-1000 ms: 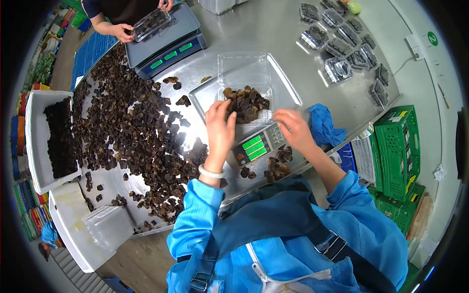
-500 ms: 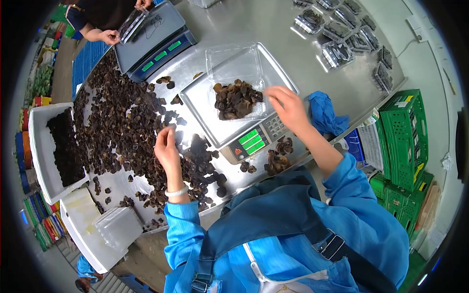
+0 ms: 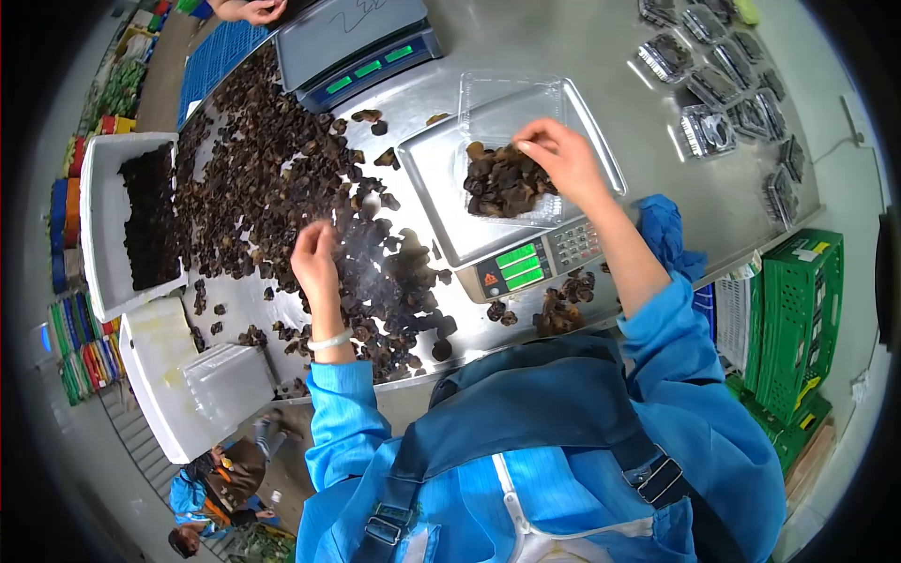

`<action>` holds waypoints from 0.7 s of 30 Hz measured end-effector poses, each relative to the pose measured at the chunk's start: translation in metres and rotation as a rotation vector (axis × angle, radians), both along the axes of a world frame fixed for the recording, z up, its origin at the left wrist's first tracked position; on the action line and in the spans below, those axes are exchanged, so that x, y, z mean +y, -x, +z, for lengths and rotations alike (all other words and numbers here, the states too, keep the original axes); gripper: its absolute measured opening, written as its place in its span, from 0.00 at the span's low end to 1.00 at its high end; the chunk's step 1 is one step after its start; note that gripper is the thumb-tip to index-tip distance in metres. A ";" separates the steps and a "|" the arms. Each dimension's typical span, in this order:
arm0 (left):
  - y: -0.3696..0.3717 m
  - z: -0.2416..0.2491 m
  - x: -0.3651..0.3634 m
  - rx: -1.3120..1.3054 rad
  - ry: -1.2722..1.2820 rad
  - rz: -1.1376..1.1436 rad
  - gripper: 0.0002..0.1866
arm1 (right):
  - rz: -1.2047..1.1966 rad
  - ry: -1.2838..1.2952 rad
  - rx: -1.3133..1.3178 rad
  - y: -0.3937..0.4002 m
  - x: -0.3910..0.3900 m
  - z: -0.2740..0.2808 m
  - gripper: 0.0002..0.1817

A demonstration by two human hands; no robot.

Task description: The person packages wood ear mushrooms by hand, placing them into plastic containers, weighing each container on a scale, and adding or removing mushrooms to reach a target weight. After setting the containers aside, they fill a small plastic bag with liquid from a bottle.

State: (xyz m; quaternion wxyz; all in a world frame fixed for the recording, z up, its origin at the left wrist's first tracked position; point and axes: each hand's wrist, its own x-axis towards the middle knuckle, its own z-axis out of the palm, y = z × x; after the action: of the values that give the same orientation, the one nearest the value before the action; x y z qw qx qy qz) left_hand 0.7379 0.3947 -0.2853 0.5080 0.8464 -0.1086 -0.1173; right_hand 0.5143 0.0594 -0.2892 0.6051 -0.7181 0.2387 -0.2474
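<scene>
My right hand (image 3: 565, 161) reaches over an open clear plastic clamshell box (image 3: 511, 94) on a scale's metal tray (image 3: 430, 192). Its thumb and fingers are pinched at the top of the dark wood ear mushrooms (image 3: 502, 186) heaped in the box. The scale (image 3: 516, 269) has three green-lit readouts and a keypad. My left hand (image 3: 317, 261) hovers beside the large spread of loose wood ear mushrooms (image 3: 249, 174). Its fingers are drawn together, slightly blurred, and whatever they hold cannot be made out.
A second scale (image 3: 357, 56) stands at the back, near another person's hand (image 3: 263, 11). Filled clamshell boxes (image 3: 709, 129) sit far right. A white foam box (image 3: 108, 225) stands left, green crates (image 3: 798, 310) right. A blue cloth-like item (image 3: 666, 235) lies by the table edge.
My right hand has moved from beside the box onto the mushrooms in it. My left hand stays by the pile. The other person has mostly left view, and the camera view has shifted.
</scene>
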 end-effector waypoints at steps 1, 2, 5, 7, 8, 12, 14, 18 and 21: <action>0.005 -0.016 0.015 0.013 0.014 -0.003 0.08 | 0.016 -0.206 -0.027 0.012 0.009 0.010 0.04; 0.014 -0.031 0.028 0.053 0.006 -0.016 0.07 | 0.085 -0.245 0.027 0.027 0.020 0.021 0.04; 0.047 -0.071 0.057 -0.107 -0.265 -0.203 0.07 | 0.425 -0.197 0.295 0.073 0.055 0.035 0.04; 0.063 -0.089 0.067 -0.159 -0.317 -0.192 0.08 | 0.593 -0.045 0.374 0.097 0.081 0.019 0.05; 0.069 -0.094 0.067 -0.131 -0.316 -0.153 0.10 | 0.649 -0.054 0.387 0.110 0.093 0.002 0.05; 0.086 -0.082 0.046 -0.203 -0.338 -0.216 0.18 | 0.805 0.368 0.547 0.145 0.126 -0.055 0.05; 0.087 -0.084 0.038 -0.386 -0.382 -0.366 0.17 | 0.846 0.601 0.546 0.148 0.135 -0.071 0.05; 0.076 -0.099 0.037 -0.335 -0.353 -0.305 0.10 | 0.764 0.808 0.488 0.134 0.142 -0.051 0.07; 0.067 -0.121 0.046 -0.119 -0.202 -0.171 0.05 | 0.724 0.629 0.429 0.113 0.140 -0.026 0.14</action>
State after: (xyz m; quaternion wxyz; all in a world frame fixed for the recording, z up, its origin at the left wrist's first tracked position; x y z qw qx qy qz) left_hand 0.6707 0.4411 -0.4068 0.4011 0.8863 -0.1980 -0.1203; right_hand 0.4008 0.1997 -0.3154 0.3444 -0.9361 0.0079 0.0708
